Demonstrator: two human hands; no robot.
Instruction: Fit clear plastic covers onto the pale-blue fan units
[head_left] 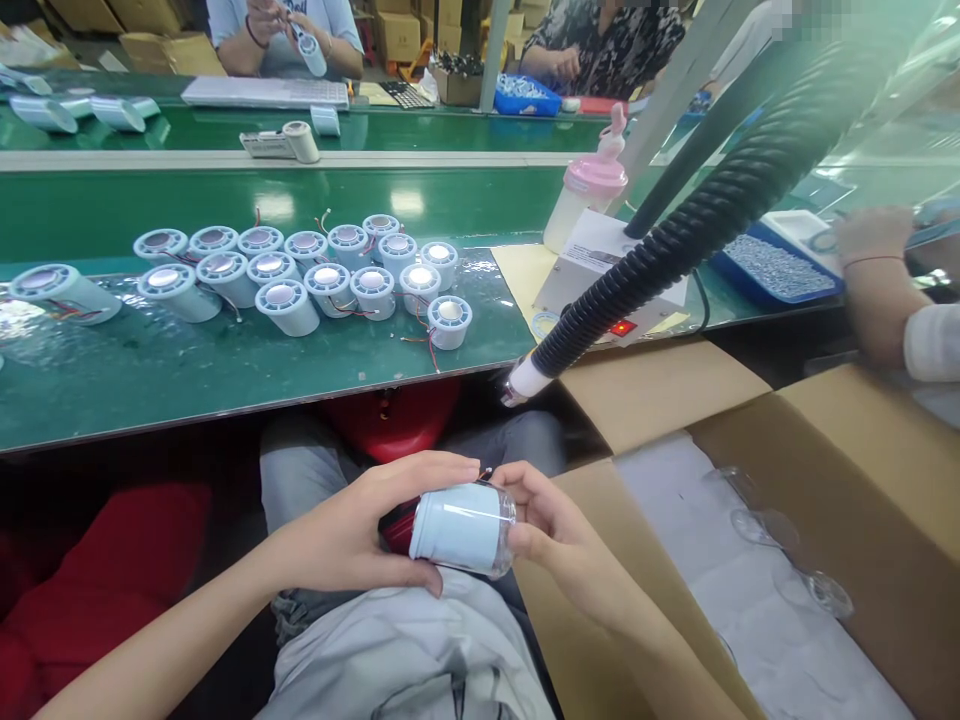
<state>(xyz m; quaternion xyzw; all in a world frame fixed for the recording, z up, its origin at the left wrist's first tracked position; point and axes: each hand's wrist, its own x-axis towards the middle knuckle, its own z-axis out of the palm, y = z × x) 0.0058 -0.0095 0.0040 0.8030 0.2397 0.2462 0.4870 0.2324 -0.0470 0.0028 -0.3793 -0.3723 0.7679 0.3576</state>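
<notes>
On the green surface (150, 380) stood a cluster of pale blue cylinders (300, 275). Below its edge, the left hand (360, 530) wrapped its fingers around a pale blue housing (461, 528) over the lap, the right hand (551, 525) pinching its clear end, beside an open cardboard box (862, 470).

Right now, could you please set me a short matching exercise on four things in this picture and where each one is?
Things:
1. pale blue cylinder
2. pink-lidded bottle
3. black ribbed hose
4. cardboard box

Places:
A. open, at the person's right side
B. held between the left hand and the right hand
C. upright on the green bench beside the white unit
D. slanting down from upper right over the bench edge

Pairs: 1-B, 2-C, 3-D, 4-A
</notes>
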